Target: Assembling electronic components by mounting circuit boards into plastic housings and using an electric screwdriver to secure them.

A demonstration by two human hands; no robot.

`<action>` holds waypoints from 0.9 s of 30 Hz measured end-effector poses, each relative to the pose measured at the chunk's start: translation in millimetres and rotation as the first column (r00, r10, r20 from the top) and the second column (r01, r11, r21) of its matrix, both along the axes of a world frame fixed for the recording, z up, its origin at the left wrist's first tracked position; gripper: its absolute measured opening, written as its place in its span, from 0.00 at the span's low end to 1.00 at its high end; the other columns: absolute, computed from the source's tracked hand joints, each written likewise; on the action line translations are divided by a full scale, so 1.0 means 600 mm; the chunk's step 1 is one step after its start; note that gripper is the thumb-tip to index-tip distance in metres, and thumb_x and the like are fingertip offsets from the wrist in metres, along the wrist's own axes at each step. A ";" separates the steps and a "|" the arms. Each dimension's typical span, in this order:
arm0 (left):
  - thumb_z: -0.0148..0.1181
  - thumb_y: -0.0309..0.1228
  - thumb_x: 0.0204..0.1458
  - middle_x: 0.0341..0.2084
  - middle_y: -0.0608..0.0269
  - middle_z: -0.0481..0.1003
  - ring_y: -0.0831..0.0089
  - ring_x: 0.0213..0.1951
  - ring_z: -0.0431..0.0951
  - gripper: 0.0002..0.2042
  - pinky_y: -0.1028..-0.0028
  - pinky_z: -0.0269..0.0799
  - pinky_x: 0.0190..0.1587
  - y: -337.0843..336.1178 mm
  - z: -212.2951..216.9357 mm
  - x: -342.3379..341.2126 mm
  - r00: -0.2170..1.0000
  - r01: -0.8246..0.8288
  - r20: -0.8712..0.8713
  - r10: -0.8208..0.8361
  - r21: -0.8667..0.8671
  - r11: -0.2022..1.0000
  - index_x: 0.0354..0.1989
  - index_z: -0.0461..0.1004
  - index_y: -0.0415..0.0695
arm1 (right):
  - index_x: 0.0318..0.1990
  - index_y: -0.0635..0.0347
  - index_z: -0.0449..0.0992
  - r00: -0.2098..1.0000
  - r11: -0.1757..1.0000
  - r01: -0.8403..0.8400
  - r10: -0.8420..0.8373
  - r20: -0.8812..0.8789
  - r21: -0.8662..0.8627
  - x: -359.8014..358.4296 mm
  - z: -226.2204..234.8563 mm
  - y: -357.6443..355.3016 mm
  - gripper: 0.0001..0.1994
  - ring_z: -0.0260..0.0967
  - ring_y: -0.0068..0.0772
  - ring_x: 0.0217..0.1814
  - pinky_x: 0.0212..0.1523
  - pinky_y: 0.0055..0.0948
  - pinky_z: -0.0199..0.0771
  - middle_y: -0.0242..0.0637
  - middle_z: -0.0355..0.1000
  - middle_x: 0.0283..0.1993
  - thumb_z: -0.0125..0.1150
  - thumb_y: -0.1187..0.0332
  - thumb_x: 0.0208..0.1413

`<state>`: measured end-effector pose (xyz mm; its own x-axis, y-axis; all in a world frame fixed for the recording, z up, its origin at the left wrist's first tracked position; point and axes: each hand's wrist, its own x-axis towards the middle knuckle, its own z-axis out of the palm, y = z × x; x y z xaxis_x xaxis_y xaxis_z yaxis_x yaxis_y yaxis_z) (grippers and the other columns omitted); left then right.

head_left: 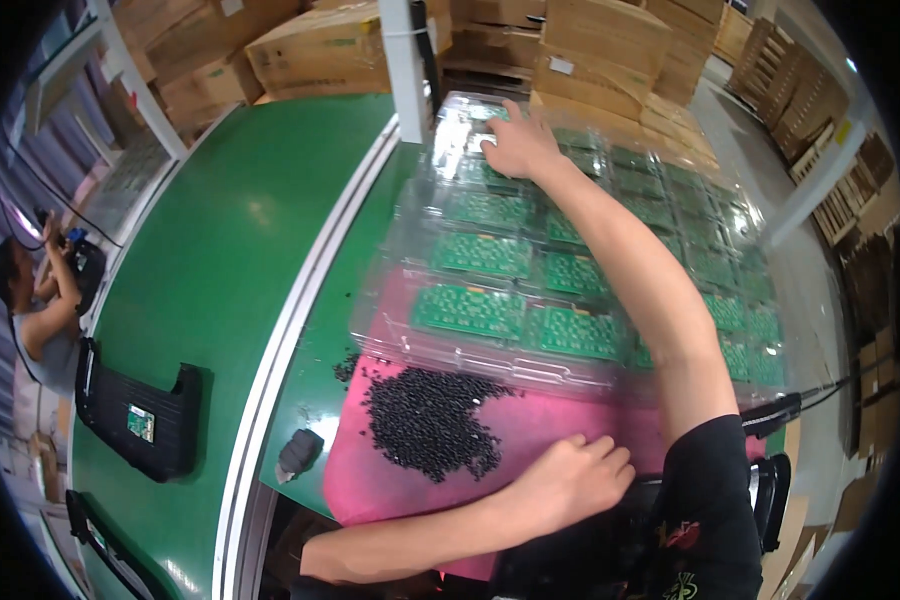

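Fingers on clear tray, pink mat, green conveyor; stacked cartons

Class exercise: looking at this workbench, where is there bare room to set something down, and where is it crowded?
Free: the pink mat between the pile of black pellets and the left hand; the green belt above the black housing. Crowded: the clear trays of circuit boards, under the right hand.

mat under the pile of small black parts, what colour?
Pink mat, under the black parts; the left hand rests on it. Head view.
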<state>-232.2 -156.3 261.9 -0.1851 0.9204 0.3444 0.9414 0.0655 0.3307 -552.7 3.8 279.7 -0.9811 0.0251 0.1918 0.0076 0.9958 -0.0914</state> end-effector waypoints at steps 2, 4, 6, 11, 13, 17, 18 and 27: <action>0.55 0.30 0.42 0.31 0.68 0.72 0.74 0.35 0.73 0.08 0.75 0.67 0.30 0.002 -0.009 0.006 1.000 0.001 -0.022 -0.002 -0.043 0.999 0.32 0.75 0.46 | 0.63 0.55 0.65 0.999 0.997 0.048 -0.049 0.024 0.055 -0.026 -0.015 -0.009 0.26 0.42 0.57 0.74 0.69 0.53 0.48 0.41 0.46 0.74 0.42 0.56 0.59; 0.55 0.30 0.42 0.32 0.68 0.73 0.74 0.36 0.73 0.08 0.75 0.67 0.30 0.002 -0.009 0.004 0.999 -0.014 -0.042 0.011 -0.061 0.998 0.32 0.75 0.45 | 0.63 0.59 0.63 0.997 0.998 0.066 -0.067 0.028 0.018 -0.036 -0.015 -0.019 0.26 0.41 0.52 0.75 0.70 0.52 0.45 0.38 0.46 0.74 0.39 0.57 0.61; 0.55 0.30 0.43 0.32 0.68 0.73 0.73 0.36 0.73 0.08 0.75 0.67 0.30 -0.001 -0.005 0.009 0.999 -0.011 -0.053 0.008 -0.071 0.997 0.33 0.76 0.45 | 0.65 0.61 0.59 0.998 0.993 0.012 -0.005 -0.065 0.116 -0.027 -0.014 -0.024 0.26 0.39 0.45 0.76 0.70 0.51 0.43 0.36 0.47 0.73 0.38 0.58 0.62; 0.58 0.33 0.48 0.36 0.64 0.72 0.68 0.39 0.72 0.11 0.70 0.68 0.35 0.010 0.005 -0.003 0.997 0.017 0.073 -0.018 0.013 1.000 0.38 0.73 0.42 | 0.65 0.64 0.55 0.963 0.996 -0.084 0.075 -0.257 -0.022 0.048 0.025 0.020 0.27 0.40 0.45 0.74 0.71 0.49 0.43 0.43 0.49 0.71 0.42 0.64 0.58; 0.61 0.35 0.50 0.42 0.58 0.70 0.63 0.45 0.70 0.17 0.68 0.68 0.42 0.011 0.026 0.001 0.985 -0.074 0.170 0.035 0.227 0.971 0.46 0.70 0.41 | 0.66 0.67 0.54 0.826 0.903 -0.409 0.303 -0.474 -0.135 0.119 0.053 0.038 0.31 0.40 0.50 0.74 0.71 0.46 0.43 0.50 0.47 0.70 0.46 0.70 0.51; 0.62 0.30 0.50 0.53 0.48 0.62 0.53 0.54 0.65 0.26 0.60 0.60 0.57 -0.023 0.065 -0.023 0.873 -0.487 0.314 0.373 0.562 0.668 0.57 0.62 0.39 | 0.68 0.67 0.51 0.772 0.720 -0.612 0.454 -0.445 -0.328 0.331 0.100 0.036 0.37 0.41 0.51 0.74 0.72 0.42 0.41 0.52 0.46 0.70 0.48 0.75 0.45; 0.61 0.29 0.51 0.56 0.47 0.60 0.53 0.55 0.64 0.28 0.60 0.59 0.58 -0.028 0.070 -0.028 0.811 -0.583 0.386 0.439 0.595 0.554 0.60 0.59 0.38 | 0.68 0.66 0.52 0.771 0.662 -0.629 0.465 -0.435 -0.408 0.390 0.107 0.040 0.37 0.41 0.50 0.74 0.72 0.41 0.41 0.51 0.47 0.70 0.49 0.76 0.44; 0.45 0.23 0.62 0.36 0.64 0.73 0.83 0.32 0.70 0.20 0.81 0.68 0.36 -0.028 0.060 0.016 0.271 -0.127 0.931 -0.243 0.285 0.950 0.63 0.58 0.38 | 0.69 0.68 0.50 0.916 0.452 -0.394 0.258 -0.306 -0.800 0.757 0.065 0.004 0.39 0.50 0.45 0.71 0.68 0.38 0.50 0.51 0.51 0.68 0.53 0.83 0.45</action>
<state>-222.6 -173.0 297.7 -0.4953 0.8523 0.1683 -0.0683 -0.2314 0.9705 -98.2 6.4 318.6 -0.9220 -0.0780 0.3793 -0.3797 0.3742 -0.8461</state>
